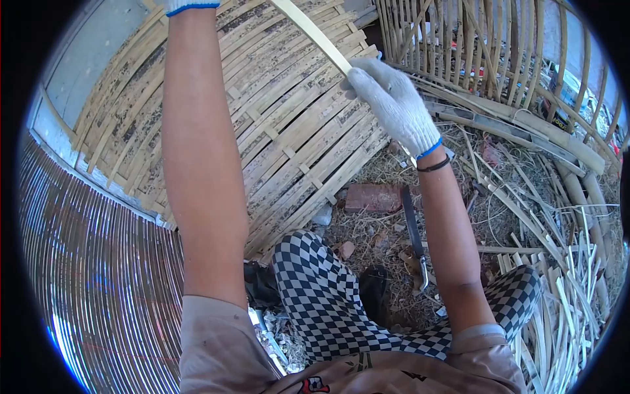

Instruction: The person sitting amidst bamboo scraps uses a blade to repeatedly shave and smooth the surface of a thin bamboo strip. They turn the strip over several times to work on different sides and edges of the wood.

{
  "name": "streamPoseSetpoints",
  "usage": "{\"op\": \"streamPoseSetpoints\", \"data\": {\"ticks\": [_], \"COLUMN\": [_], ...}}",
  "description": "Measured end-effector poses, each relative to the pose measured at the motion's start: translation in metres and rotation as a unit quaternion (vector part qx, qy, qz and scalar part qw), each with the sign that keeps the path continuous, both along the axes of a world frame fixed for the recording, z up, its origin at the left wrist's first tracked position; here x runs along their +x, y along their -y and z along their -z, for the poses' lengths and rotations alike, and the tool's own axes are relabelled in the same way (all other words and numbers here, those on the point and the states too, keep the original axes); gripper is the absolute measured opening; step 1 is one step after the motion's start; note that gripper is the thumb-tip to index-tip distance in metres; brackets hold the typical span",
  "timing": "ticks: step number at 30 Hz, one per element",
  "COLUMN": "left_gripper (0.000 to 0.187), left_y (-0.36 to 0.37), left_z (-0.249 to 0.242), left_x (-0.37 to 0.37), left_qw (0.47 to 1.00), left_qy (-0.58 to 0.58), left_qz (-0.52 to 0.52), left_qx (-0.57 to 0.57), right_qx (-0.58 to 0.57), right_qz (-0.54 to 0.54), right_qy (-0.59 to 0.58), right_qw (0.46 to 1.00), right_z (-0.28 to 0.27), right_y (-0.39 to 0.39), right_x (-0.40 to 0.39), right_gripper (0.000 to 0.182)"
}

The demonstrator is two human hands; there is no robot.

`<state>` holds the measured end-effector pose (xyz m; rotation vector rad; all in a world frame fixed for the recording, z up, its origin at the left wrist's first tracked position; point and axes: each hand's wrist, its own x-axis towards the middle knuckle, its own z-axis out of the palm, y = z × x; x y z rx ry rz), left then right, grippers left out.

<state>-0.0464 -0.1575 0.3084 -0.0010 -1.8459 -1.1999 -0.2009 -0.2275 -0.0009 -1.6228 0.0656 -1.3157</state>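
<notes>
My right hand (390, 98), in a white knit glove with a blue cuff, is closed on the end of a pale bamboo strip (308, 29). The strip slants up to the left and leaves the frame at the top. My left arm reaches straight up, and only the glove cuff (192, 5) shows at the top edge; the fingers of that hand lie outside the frame. Behind both arms stands a large woven bamboo panel (289, 125), weathered with dark specks.
A long knife (413, 230) lies on the straw-strewn ground beside a red brick (374, 197). Split bamboo strips (564, 315) are piled at the lower right. A bamboo fence (459, 46) stands at the upper right, and a ribbed sheet (98, 276) curves along the left.
</notes>
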Motion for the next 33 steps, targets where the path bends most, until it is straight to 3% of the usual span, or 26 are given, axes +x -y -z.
{"op": "streamPoseSetpoints", "data": {"ticks": [4, 8, 12, 15, 16, 18, 21, 22, 24, 26, 28, 30, 33], "left_gripper": [0.041, 0.041, 0.039, 0.072, 0.075, 0.081, 0.082, 0.082, 0.082, 0.082, 0.082, 0.082, 0.081], "left_y": [-0.007, -0.01, -0.017, -0.023, -0.026, -0.031, -0.033, -0.035, -0.042, -0.044, -0.049, -0.052, -0.055], "left_z": [0.008, 0.009, 0.009, -0.003, -0.003, -0.006, -0.008, -0.009, -0.008, 0.0, 0.007, 0.009, 0.011], "left_x": [-0.016, -0.016, -0.005, 0.011, 0.014, 0.019, 0.027, 0.03, 0.029, 0.022, 0.018, 0.014, 0.009], "left_qw": [0.999, 0.999, 0.999, 0.997, 0.997, 0.995, 0.996, 0.995, 0.995, 0.995, 0.995, 0.995, 0.995], "left_qy": [0.026, 0.021, 0.017, 0.018, -0.004, -0.047, -0.048, -0.051, -0.056, -0.062, -0.068, -0.073, -0.074], "left_qz": [0.045, 0.02, 0.005, 0.024, 0.007, -0.027, -0.039, -0.037, -0.034, -0.016, -0.012, -0.015, -0.022], "left_qx": [0.005, -0.019, -0.028, 0.076, 0.08, 0.088, 0.068, 0.073, 0.08, 0.076, 0.075, 0.067, 0.067], "right_qx": [0.071, 0.119, 0.152, 0.367, 0.414, 0.382, 0.228, 0.221, 0.141, 0.085, 0.008, 0.001, 0.081], "right_qz": [-0.044, -0.059, 0.127, 0.192, 0.222, 0.325, 0.466, 0.437, 0.41, 0.311, 0.252, 0.206, 0.167], "right_qy": [-0.058, -0.004, -0.008, -0.017, 0.007, -0.121, -0.353, -0.303, -0.203, -0.124, -0.122, -0.094, -0.08], "right_qw": [0.995, 0.991, 0.98, 0.91, 0.883, 0.857, 0.779, 0.817, 0.878, 0.939, 0.96, 0.974, 0.979], "right_z": [-0.004, 0.02, 0.098, 0.176, 0.212, 0.294, 0.312, 0.31, 0.255, 0.186, 0.153, 0.138, 0.138], "right_y": [0.002, 0.002, 0.03, 0.045, 0.051, 0.063, 0.039, 0.039, 0.022, -0.002, -0.013, -0.019, -0.015], "right_x": [-0.003, -0.008, -0.009, -0.039, -0.048, -0.069, -0.08, -0.075, -0.066, -0.061, -0.049, -0.039, -0.026], "right_gripper": [0.042, 0.039, 0.039, 0.038, 0.038, 0.033, 0.037, 0.05, 0.047, 0.038, 0.039, 0.033, 0.024]}}
